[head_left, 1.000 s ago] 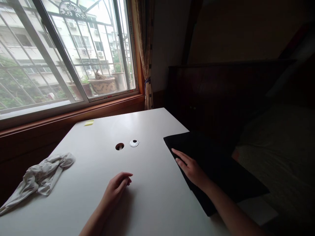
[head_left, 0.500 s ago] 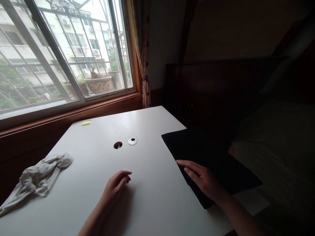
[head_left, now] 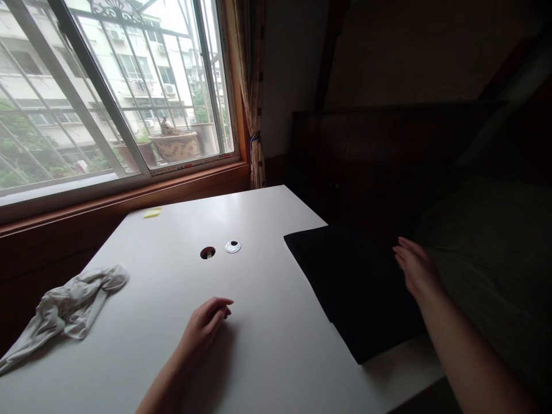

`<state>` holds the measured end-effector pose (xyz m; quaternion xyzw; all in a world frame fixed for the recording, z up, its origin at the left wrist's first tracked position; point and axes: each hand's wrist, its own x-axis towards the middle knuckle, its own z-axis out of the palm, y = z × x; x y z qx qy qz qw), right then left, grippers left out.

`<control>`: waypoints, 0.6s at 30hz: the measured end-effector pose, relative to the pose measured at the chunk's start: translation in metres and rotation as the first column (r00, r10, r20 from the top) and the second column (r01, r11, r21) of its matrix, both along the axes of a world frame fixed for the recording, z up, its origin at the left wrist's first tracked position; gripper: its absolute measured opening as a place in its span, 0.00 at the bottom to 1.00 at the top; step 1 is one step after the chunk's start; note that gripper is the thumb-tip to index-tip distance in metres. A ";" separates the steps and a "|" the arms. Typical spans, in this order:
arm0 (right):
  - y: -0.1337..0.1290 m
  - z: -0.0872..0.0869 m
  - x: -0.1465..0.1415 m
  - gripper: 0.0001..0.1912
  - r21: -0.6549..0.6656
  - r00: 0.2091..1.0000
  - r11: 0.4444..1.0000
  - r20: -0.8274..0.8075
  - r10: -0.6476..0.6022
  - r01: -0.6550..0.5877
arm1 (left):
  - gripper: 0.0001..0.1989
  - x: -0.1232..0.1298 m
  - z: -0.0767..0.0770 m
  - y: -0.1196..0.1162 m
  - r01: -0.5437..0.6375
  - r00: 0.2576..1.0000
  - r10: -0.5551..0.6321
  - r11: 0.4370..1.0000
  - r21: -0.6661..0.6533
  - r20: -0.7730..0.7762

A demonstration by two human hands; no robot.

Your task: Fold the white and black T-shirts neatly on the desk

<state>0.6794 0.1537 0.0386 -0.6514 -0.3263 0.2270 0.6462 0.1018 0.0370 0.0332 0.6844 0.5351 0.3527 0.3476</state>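
A flat black piece of what looks like folded cloth [head_left: 349, 287] lies on the right side of the white table [head_left: 259, 345], its detail lost in the dark. My right hand [head_left: 416, 267] is by its far right part, fingers stretched and holding nothing visible. Whether that hand touches the cloth, I cannot tell. My left hand [head_left: 210, 316] hovers low over or rests on the bare white tabletop, fingers loosely bent with nothing in them. To its left lies a crumpled grey-white cloth [head_left: 81, 299].
A round hole [head_left: 207, 253] opens in the tabletop beside a round silver cover [head_left: 233, 246]. Yellow sticky notes [head_left: 152, 213] are near the back left edge. A barred window [head_left: 129, 86], a curtain [head_left: 255, 103] and a dark wooden cabinet [head_left: 345, 149] stand behind.
My right hand has moved from the cloth's left edge across to its far right. The cloth's right corner no longer shows beyond my arm. My left hand has stayed put.
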 end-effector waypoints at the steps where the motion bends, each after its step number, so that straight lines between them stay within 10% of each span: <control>1: 0.000 -0.002 -0.004 0.21 0.011 0.998 0.999 0.047 0.041 -0.041 | 0.15 0.000 0.000 0.000 0.001 1.000 -0.001 1.000 0.000 -0.002; 4: -0.006 -0.010 -0.025 0.24 -0.067 0.933 0.985 0.316 0.169 -0.156 | 0.15 0.000 0.001 0.000 0.005 1.000 -0.005 1.000 0.005 -0.010; 11: -0.026 -0.026 -0.095 0.25 -0.304 0.363 0.932 0.861 0.357 -0.197 | 0.15 0.002 0.004 -0.002 0.029 0.999 -0.028 0.999 0.033 -0.036; 18: -0.049 0.002 -0.170 0.20 -0.211 0.357 0.886 0.857 0.370 -0.412 | 0.14 0.005 0.006 -0.002 0.026 0.999 -0.025 0.999 0.048 -0.022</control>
